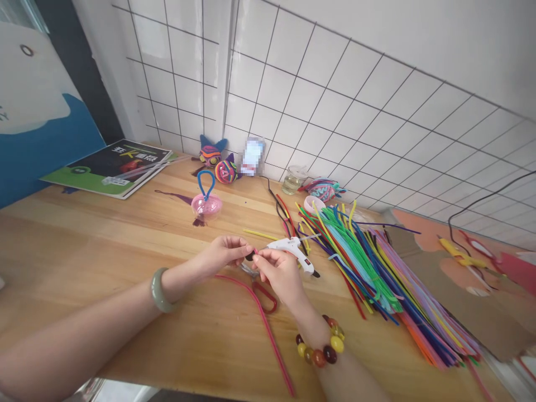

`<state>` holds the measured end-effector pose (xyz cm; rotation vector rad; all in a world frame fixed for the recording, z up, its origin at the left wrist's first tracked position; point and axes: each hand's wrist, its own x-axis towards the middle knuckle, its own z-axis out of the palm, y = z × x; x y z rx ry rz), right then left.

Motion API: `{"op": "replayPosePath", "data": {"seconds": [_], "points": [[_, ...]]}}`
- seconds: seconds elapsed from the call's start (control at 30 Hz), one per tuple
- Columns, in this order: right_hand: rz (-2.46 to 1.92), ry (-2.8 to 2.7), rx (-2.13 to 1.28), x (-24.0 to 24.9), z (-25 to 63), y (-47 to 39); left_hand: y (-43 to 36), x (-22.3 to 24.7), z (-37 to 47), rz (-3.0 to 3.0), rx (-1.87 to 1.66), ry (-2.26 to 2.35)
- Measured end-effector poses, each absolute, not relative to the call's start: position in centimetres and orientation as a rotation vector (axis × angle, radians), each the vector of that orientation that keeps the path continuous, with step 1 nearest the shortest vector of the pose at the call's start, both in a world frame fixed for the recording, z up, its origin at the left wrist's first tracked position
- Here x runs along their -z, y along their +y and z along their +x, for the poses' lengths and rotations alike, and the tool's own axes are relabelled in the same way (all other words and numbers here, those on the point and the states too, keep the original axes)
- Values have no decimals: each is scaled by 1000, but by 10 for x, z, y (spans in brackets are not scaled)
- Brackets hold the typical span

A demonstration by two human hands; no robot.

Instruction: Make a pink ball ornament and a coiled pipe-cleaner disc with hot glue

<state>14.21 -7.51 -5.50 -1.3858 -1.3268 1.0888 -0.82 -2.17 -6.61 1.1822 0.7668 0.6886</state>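
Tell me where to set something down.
Bare tabletop lies between the magazine and left forearm; another patch sits between that forearm and the pink pipe cleaner. Crowded: around the white glue gun and the pipe-cleaner bundle.

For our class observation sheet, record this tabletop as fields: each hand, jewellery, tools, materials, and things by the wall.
Left hand: pinches a small dark piece
Right hand: at the same piece; exact grip hidden
Jewellery: green bangle on the left, beaded bracelet on the right
Tools: white glue gun and red-handled scissors near the right hand; yellow glue gun at far right
Materials: pink pipe cleaner nearest the person; multicoloured pipe cleaners to the right
By the wall: phone, glass jar
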Motion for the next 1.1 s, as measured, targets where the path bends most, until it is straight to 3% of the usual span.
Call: {"op": "replayPosePath", "data": {"seconds": [0.6,0.7,0.9,1.1], "points": [[-1344,-1293,-1295,60,142,-74,-19,74,-10,1023,-672,699],[-1417,-1371,-1168,52,158,-69,-17,72,-12,988,-682,715],[-1826,-1548,-524,48,235,-49,-11,71,-16,925,-718,753],[-1938,-1651,-653,70,264,-42,-7,74,-18,913,-751,730]]}}
